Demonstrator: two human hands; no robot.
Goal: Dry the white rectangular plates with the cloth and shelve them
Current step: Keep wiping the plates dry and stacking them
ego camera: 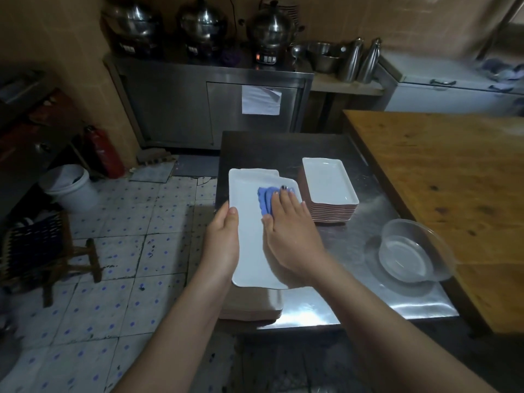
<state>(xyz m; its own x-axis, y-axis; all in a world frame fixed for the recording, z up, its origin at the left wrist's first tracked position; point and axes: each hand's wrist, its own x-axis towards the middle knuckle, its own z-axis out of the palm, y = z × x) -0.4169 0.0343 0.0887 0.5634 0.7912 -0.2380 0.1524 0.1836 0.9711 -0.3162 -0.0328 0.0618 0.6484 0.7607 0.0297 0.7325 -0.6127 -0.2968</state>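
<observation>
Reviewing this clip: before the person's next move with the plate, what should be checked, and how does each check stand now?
1. Grip: left hand grips the white plate at its left edge: ok.
2. Wiping: right hand lies flat on the blue cloth, cloth inside the plate: ok.
3. Dryness: plate wiped dry all over: cannot tell.
4. Neighbours: plate stack on the steel table sits even: ok.
5. Clearance: clear bowl stands apart from that stack: ok.
6. Destination: shelf for the plates: cannot tell, none plainly visible.
</observation>
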